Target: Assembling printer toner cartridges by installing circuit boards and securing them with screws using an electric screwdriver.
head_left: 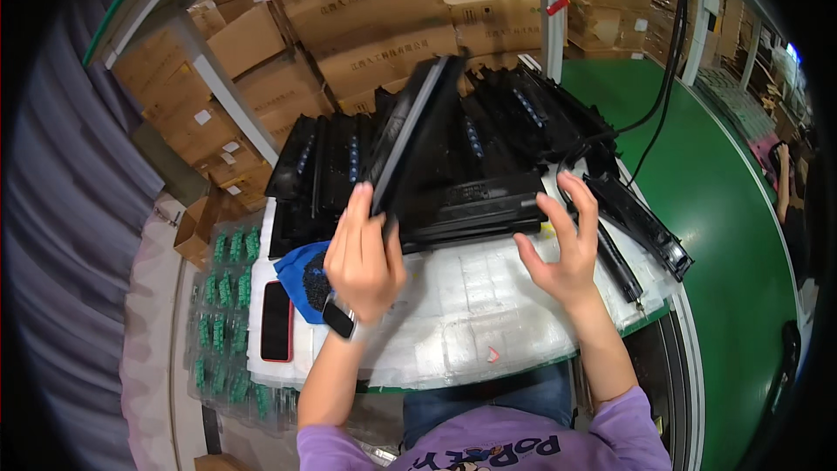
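Observation:
My left hand (362, 257), a watch on its wrist, grips the near end of a long black plastic strip (410, 126). That strip is tilted up and away over the workbench, slightly blurred, with a pale edge along its length. My right hand (565, 249) is empty, its fingers spread and curved above the white bench cover (471, 296). Just beyond it, more long black plastic parts (475, 196) lie stacked crosswise. Behind them several similar black parts (353, 153) stand leaning in a row, some with small shiny round spots.
A blue cloth (296, 283) holding small black pieces (316, 281) lies beside my left wrist, near a phone (277, 323). Clear trays with green parts (231, 288) are at left. A cabled black screwdriver (619, 266) lies at right. Cardboard boxes (375, 26) rise behind.

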